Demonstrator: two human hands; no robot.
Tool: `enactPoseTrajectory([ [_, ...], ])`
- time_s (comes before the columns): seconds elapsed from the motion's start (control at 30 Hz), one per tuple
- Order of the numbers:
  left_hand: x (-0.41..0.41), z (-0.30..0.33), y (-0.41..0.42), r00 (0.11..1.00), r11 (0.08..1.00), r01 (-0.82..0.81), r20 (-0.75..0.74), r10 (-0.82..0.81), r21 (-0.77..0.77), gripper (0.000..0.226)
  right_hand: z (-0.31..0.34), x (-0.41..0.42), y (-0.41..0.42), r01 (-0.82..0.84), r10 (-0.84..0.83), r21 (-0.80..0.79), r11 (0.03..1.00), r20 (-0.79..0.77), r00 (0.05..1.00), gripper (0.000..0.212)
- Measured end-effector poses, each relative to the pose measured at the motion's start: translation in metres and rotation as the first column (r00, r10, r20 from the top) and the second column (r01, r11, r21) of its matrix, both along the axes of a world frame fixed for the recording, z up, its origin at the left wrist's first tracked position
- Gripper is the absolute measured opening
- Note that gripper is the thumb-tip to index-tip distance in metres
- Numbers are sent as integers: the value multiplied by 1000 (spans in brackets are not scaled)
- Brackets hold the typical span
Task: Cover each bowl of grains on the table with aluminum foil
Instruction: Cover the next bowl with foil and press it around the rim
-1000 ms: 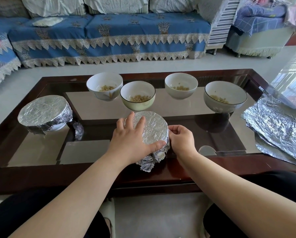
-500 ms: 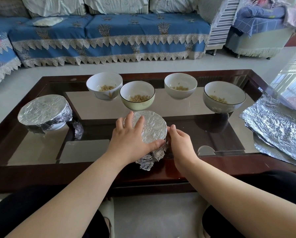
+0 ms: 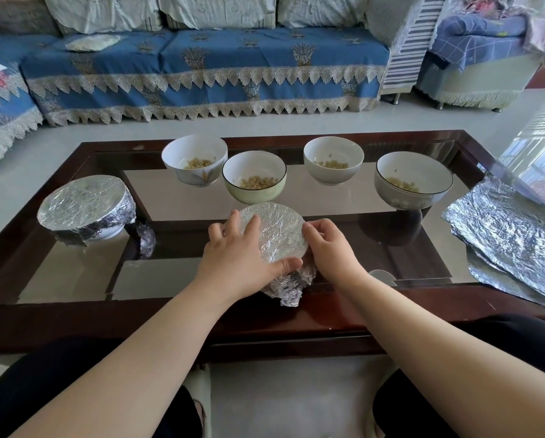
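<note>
Two bowls foiled, four open bowls [image 3: 254, 181] behind. Foil-wrapped bowl [image 3: 274, 235] at tabletop [image 3: 75, 279] near edge; our left hand [image 3: 239, 257] presses flat on top, right hand [image 3: 329, 248] shifted from lower side to right rim, fingers curled crimping foil. We judge wrap nearly sealed.
</note>
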State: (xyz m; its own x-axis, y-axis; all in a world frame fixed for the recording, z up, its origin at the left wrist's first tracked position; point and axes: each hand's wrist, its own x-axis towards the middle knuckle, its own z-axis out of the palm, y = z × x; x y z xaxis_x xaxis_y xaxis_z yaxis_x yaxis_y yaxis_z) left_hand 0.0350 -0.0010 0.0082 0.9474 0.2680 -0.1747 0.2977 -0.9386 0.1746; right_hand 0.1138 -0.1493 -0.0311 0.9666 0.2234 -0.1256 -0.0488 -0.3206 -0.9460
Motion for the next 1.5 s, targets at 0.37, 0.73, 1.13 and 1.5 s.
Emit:
enactPoseTrajectory([
  [0.37, 8, -6, 14, 977, 977, 213, -4, -213, 12, 128, 7, 11, -5, -183, 223, 190, 965, -218, 950, 26],
  [0.73, 8, -10, 14, 978, 978, 208, 27, -209, 31, 118, 3, 7, -19, -54, 408, 561, 826, -529, 744, 36],
  [1.13, 9, -15, 15, 978, 978, 202, 52, -205, 47, 125, -5, -3, -7, 203, 242, 611, 765, -565, 789, 36],
  [1.5, 9, -15, 12, 979, 981, 188, 70, -191, 46, 119, -5, -5, 2, 288, 15, 479, 829, -534, 845, 35],
])
